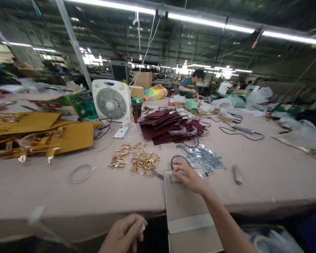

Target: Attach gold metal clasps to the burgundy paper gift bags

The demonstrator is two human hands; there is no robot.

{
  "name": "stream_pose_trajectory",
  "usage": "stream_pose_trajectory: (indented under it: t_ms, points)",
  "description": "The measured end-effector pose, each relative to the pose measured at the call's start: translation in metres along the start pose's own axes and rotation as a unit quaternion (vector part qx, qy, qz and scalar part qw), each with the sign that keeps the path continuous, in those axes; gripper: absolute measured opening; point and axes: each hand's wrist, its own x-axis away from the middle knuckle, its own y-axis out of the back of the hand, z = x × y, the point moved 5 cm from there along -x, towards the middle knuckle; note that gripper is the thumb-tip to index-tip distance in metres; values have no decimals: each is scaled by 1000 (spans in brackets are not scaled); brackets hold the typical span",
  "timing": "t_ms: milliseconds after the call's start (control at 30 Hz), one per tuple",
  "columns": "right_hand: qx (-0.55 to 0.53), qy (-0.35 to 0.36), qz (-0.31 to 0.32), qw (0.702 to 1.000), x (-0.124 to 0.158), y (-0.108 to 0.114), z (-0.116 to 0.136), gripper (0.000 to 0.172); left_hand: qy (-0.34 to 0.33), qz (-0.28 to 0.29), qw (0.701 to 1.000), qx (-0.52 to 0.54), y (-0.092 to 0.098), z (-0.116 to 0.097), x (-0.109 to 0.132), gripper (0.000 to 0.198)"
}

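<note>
My left hand (125, 233) is low in front of the table edge, its fingers closed with a small white piece (142, 227) at the thumb tip. Over the far end of a long beige cardboard piece (184, 207) reaches my right hand (189, 178), its fingers bent and pressed together. Whatever they grip is hidden and a little blurred. Just beyond those fingers is a dark rounded handle (177, 157). A heap of gold metal fittings (144, 162) lies left of my right hand, and small grey-blue pieces (204, 157) are spread to its right.
Maroon bag panels (163, 126) are stacked behind the fittings; yellow panels (73, 138) lie at left. A white box fan (112, 102), a phone (121, 132), a coiled pale strip (80, 174) and a grey roll (237, 175) are on the table. A co-worker (191, 86) is beyond.
</note>
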Motion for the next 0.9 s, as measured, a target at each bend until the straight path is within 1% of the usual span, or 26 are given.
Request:
stream_pose_trajectory:
  t_ms: [100, 167, 300, 467, 567, 633, 667, 733, 833, 867, 900]
  points:
    - [14, -6, 27, 1000, -3, -9, -1, 13, 3, 3, 1000, 6, -4, -2, 0, 68]
    - [18, -6, 30, 999, -5, -13, -2, 14, 4, 5, 1000, 10, -6, -3, -1, 67]
    - [23, -2, 15, 1000, -5, -18, -5, 16, 4, 10, 1000, 20, -6, 0, -4, 67]
    - [48, 15, -23, 998, -4, -23, -9, 14, 4, 11, 999, 32, -6, 4, -8, 66]
    - [63, 26, -38, 997, -2, -25, -9, 9, 9, 8, 999, 33, -5, 1, -7, 67]
    - [74, 38, -40, 996, -1, -27, -9, 3, 8, -2, 999, 33, -3, -1, -6, 67]
    - [80, 44, -41, 995, -1, -27, -8, 4, 4, -9, 999, 30, -2, -2, -6, 67]
    - [94, 45, -48, 993, 0, -28, -9, 15, -2, -28, 999, 19, 0, -2, -6, 67]
    - [120, 29, -66, 990, 0, -30, -12, 35, -1, -45, 999, 13, 2, -2, -6, 67]
    - [130, 26, -71, 989, 0, -31, -13, 36, 2, -46, 999, 17, 2, -2, -6, 69]
    - [141, 25, -77, 987, -1, -32, -13, 34, 4, -44, 999, 22, 1, -2, -6, 70]
